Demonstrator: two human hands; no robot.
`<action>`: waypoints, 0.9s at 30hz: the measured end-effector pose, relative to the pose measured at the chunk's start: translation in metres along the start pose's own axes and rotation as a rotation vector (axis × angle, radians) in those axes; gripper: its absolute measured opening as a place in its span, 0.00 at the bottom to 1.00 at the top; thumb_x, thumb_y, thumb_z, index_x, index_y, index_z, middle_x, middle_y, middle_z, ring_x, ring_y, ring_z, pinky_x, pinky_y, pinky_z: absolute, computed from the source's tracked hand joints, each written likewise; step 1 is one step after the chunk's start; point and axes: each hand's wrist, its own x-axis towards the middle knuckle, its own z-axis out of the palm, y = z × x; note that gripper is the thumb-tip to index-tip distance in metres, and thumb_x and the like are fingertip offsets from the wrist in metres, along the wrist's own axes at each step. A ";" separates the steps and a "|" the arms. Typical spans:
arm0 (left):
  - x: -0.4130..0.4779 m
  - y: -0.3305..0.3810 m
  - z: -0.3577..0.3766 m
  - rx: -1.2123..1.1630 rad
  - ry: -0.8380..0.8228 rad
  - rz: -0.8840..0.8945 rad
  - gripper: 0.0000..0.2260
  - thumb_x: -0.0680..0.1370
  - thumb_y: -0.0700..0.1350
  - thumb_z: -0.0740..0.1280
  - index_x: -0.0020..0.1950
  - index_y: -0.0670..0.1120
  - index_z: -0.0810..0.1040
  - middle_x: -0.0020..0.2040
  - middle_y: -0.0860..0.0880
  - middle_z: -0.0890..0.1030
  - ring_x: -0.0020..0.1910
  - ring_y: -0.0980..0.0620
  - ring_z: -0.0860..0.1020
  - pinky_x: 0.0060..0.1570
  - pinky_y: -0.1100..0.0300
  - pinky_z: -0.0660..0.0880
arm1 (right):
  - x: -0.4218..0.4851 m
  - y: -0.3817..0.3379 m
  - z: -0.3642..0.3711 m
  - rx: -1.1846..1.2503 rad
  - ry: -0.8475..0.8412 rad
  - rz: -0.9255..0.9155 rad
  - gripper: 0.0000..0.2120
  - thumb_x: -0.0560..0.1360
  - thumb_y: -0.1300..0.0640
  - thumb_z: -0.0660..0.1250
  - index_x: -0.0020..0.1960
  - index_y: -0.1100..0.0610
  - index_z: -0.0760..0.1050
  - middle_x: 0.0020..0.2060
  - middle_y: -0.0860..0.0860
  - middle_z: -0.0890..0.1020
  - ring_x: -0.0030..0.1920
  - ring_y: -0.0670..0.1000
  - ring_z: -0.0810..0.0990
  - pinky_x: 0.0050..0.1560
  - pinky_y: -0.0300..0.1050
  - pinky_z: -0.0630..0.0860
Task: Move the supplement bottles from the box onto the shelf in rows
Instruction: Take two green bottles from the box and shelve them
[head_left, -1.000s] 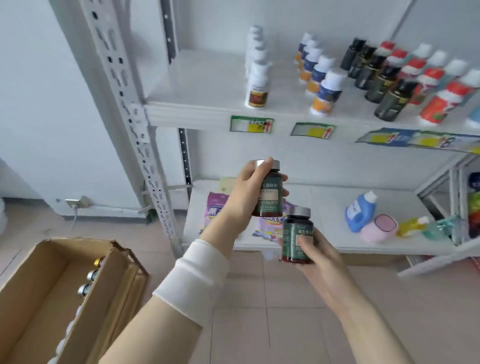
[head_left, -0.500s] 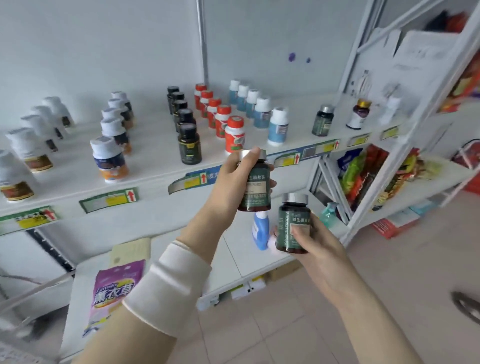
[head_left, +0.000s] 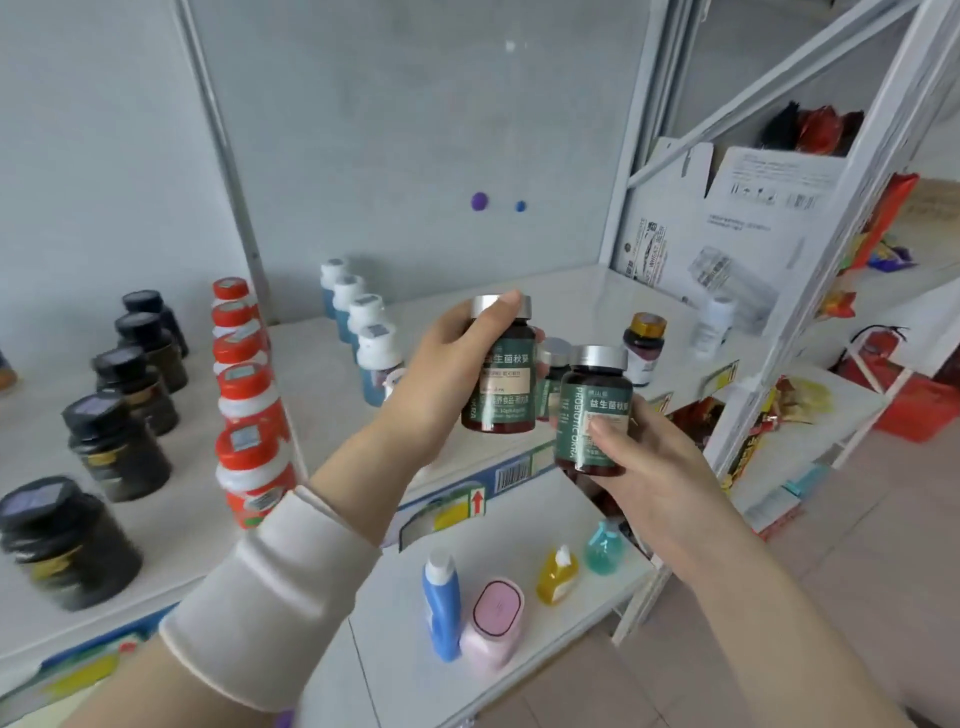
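Note:
My left hand (head_left: 447, 374) grips a dark supplement bottle (head_left: 506, 382) with a green label and silver cap, held upright above the front edge of the white shelf (head_left: 322, 384). My right hand (head_left: 644, 467) holds a second matching bottle (head_left: 592, 415) just to the right and slightly lower. A third bottle of the same kind (head_left: 551, 374) stands on the shelf behind them, partly hidden. Rows of black-capped (head_left: 119, 447), red-capped (head_left: 249, 410) and white-capped blue bottles (head_left: 363, 327) stand on the shelf to the left. The box is out of view.
A gold-capped bottle (head_left: 643, 345) and a white bottle (head_left: 714, 325) stand at the shelf's right end beside a flat white carton (head_left: 727, 228). The lower shelf (head_left: 524, 525) holds a blue bottle, a pink container and small spray bottles. Snack packets fill the rack at right.
The view has swung right and closer to the shelf. Both hands have carried their bottles up to the shelf's front edge, near the lone matching bottle.

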 end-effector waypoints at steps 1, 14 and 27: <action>0.013 -0.001 0.006 0.020 -0.009 0.005 0.12 0.78 0.52 0.62 0.50 0.43 0.77 0.41 0.50 0.83 0.36 0.52 0.82 0.37 0.58 0.80 | 0.013 -0.006 -0.008 -0.003 -0.016 0.002 0.42 0.55 0.47 0.81 0.65 0.59 0.72 0.56 0.56 0.82 0.58 0.55 0.80 0.56 0.49 0.79; 0.152 0.011 0.037 0.205 0.167 0.136 0.16 0.69 0.57 0.64 0.52 0.50 0.77 0.43 0.55 0.85 0.46 0.56 0.83 0.44 0.62 0.79 | 0.174 -0.078 -0.078 -0.257 -0.325 0.071 0.33 0.61 0.56 0.68 0.66 0.55 0.69 0.51 0.51 0.82 0.53 0.50 0.82 0.55 0.47 0.78; 0.272 -0.027 -0.046 0.575 0.277 -0.139 0.13 0.77 0.51 0.65 0.60 0.51 0.74 0.51 0.50 0.80 0.53 0.51 0.78 0.53 0.58 0.75 | 0.317 -0.051 -0.045 -0.722 -0.539 0.096 0.27 0.68 0.61 0.74 0.61 0.51 0.63 0.56 0.48 0.78 0.55 0.46 0.77 0.46 0.35 0.72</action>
